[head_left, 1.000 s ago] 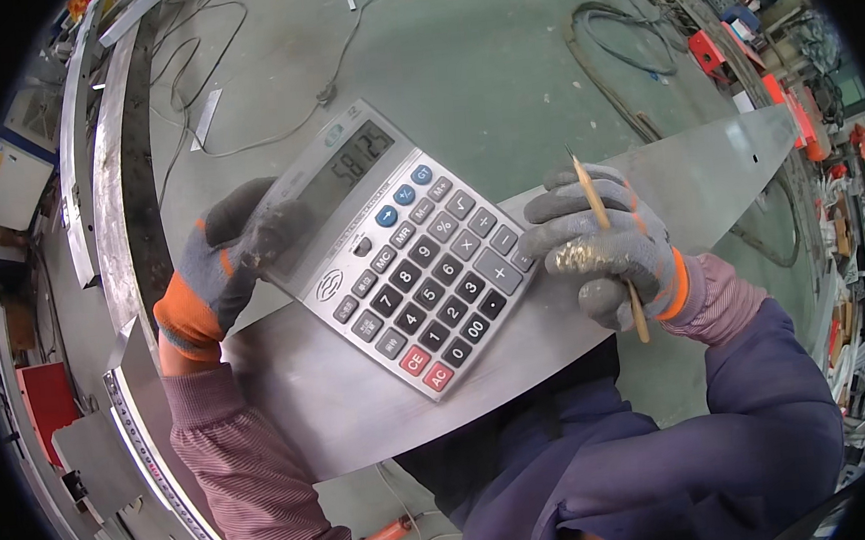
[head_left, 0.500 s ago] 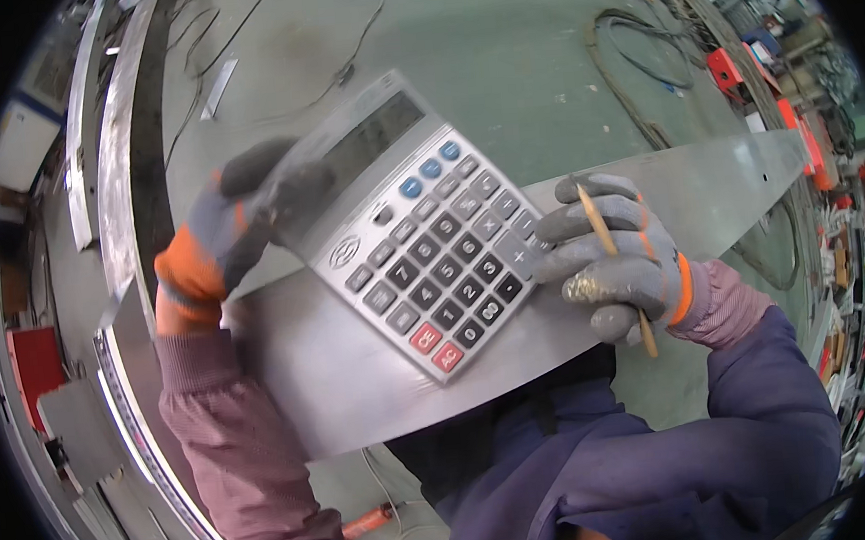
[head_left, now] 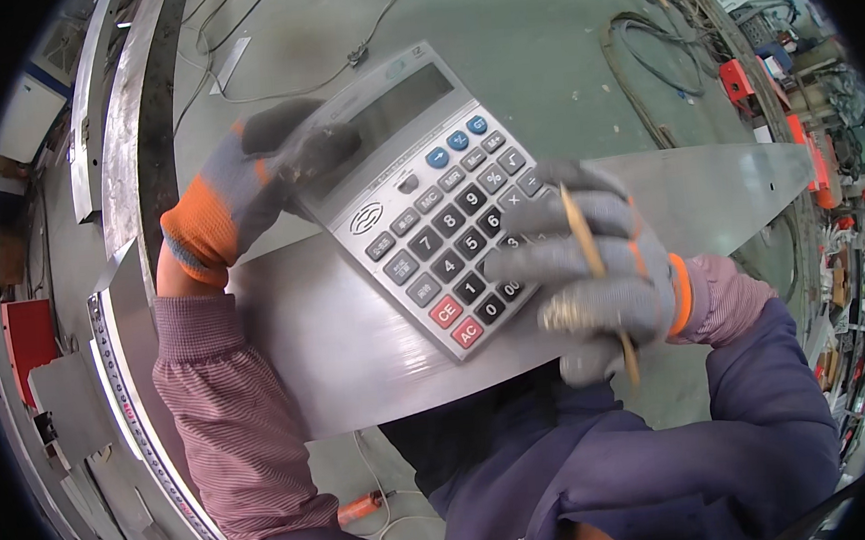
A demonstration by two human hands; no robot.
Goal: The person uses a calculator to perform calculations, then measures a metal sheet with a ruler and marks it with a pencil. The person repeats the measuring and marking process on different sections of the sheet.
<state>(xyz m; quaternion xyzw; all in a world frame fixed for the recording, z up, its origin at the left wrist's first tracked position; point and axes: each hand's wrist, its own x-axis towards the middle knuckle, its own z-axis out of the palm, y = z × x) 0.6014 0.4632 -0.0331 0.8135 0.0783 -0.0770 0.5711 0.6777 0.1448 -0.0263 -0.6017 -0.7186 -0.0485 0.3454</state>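
Observation:
A large silver desk calculator [head_left: 418, 211] with dark number keys, blue keys and two red keys is tilted above a sheet of bare metal [head_left: 360, 375]. My left hand [head_left: 265, 166], in a grey and orange work glove, grips its upper left side, the thumb lying over the display. In a matching glove with yellowed fingertips, my right hand [head_left: 593, 269] hovers over the right-hand keys, hiding some of them. Between its fingers it holds a thin pencil-like wooden stick [head_left: 586, 234]. Whether a fingertip touches a key I cannot tell.
A long measuring tape or ruler strip [head_left: 132, 421] runs along the left edge. Metal bars [head_left: 131, 120] lie at the far left. Cables [head_left: 629, 66] lie on the green surface, with red items [head_left: 737, 83] beyond on the right. An orange-handled tool [head_left: 359, 508] is low at the centre.
My right hand has moved left, farther over the keys, with the stick still in it. The calculator and my left hand have shifted slightly up and right in view.

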